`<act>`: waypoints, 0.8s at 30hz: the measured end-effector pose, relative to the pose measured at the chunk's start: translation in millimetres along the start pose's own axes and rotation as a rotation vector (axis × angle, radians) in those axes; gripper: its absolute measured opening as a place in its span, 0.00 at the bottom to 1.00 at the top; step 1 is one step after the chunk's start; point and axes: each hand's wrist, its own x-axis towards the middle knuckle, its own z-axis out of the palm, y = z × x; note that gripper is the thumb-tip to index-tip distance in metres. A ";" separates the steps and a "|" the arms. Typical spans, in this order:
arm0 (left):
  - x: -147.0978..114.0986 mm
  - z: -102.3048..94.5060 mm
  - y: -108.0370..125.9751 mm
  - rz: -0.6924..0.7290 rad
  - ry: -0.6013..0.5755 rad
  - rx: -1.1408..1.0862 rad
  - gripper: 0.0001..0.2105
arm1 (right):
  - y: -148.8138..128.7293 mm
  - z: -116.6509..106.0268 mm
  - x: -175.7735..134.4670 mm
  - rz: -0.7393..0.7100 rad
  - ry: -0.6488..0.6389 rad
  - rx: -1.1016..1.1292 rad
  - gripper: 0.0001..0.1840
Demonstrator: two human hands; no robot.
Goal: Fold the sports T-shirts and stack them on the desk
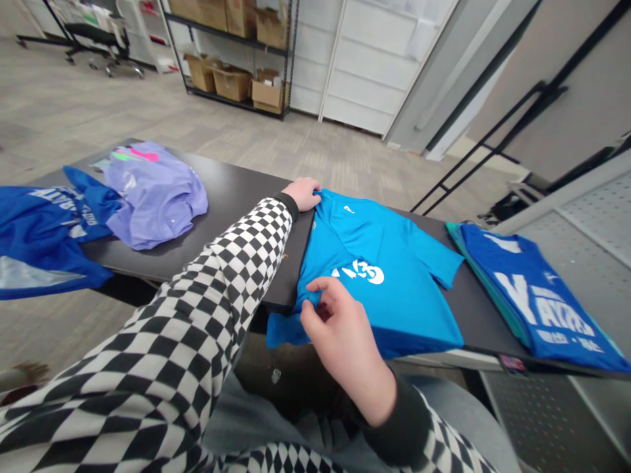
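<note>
A bright blue T-shirt [394,263] with a white print lies on the dark table, its left side folded inward and creased. Part of it hangs over the near edge. At its far left corner, my left hand [302,193] grips the cloth with bent fingers, the fingertips partly hidden. My right hand [348,335] is at the near left edge of the same shirt, thumb and forefinger closed on a bit of fabric and the other fingers curled.
On the right sits a stack of folded shirts with a royal blue one [537,289] on top. A crumpled lilac shirt [152,194] and a loose dark blue garment [44,236] lie at left. Beyond the table [236,190] stand a shelf of cardboard boxes [231,82] and a black metal frame [473,151].
</note>
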 end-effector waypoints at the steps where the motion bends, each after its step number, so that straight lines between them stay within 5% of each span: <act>1: -0.5 -0.8 1.2 -0.007 -0.007 0.006 0.20 | 4.3 -0.5 -4.2 0.030 0.017 0.133 0.14; 8: -3.2 -4.7 8.0 -0.053 -0.033 0.068 0.20 | 34.7 2.3 -40.4 0.328 0.164 0.725 0.32; 13: -3.6 -3.4 8.6 -0.054 -0.023 0.072 0.21 | 64.1 1.7 -59.7 0.408 0.219 0.693 0.36; 24: -3.4 -2.9 4.9 -0.032 -0.009 0.078 0.22 | 106.4 7.4 -79.3 0.372 0.252 0.531 0.26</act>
